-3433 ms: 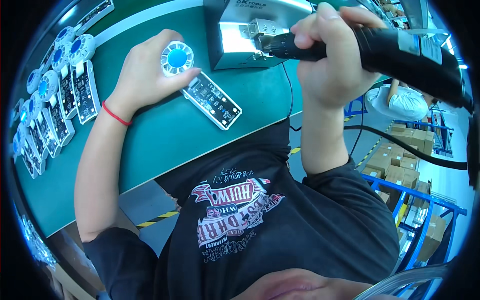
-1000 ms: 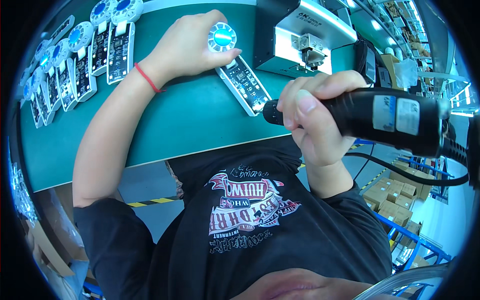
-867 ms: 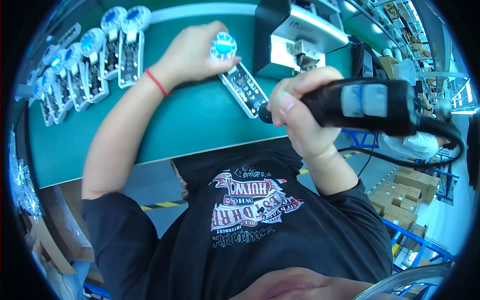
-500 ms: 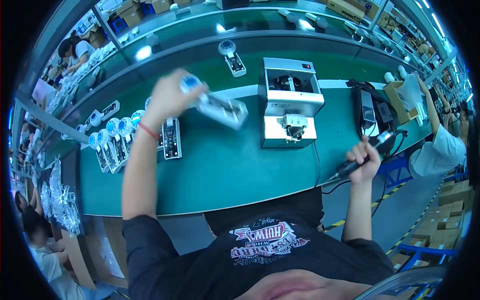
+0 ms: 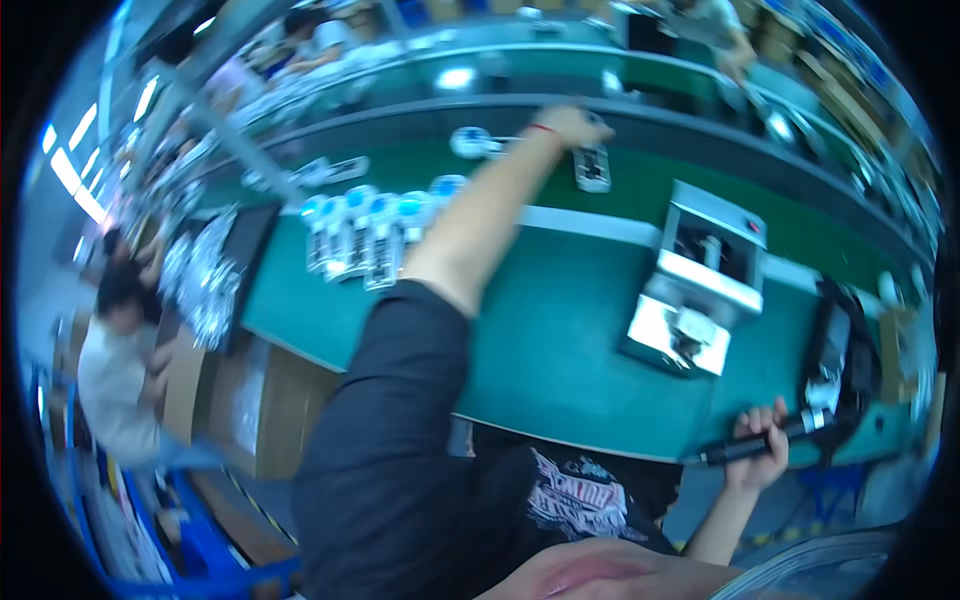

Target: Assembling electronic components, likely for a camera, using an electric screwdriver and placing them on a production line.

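Observation:
My left hand [image 5: 570, 127] stretches to the far green belt, its fingers closed over the round end of a white handheld device [image 5: 593, 172] whose dark inner board shows. The hand hides that end, and blur softens the fingers. Left of my forearm, a similar device with a blue-centred round head [image 5: 470, 142] lies partly covered. My right hand [image 5: 758, 447] is wrapped round a black electric screwdriver [image 5: 806, 423] near the table's front edge, its thin tip pointing left. A row of several such open devices [image 5: 345, 240] rests on the left of the green table.
A silver and white bench machine [image 5: 705, 265] stands right of the middle. Beyond it sits a black cable-like bundle [image 5: 850, 345] with a cardboard box [image 5: 897, 350]. At left are clear plastic bags [image 5: 205, 275], an open carton [image 5: 255, 400] and a seated co-worker [image 5: 125, 370].
My left hand has let go of the device it carried and moved to another on the far belt. My right hand keeps the screwdriver. The whole view has swung left.

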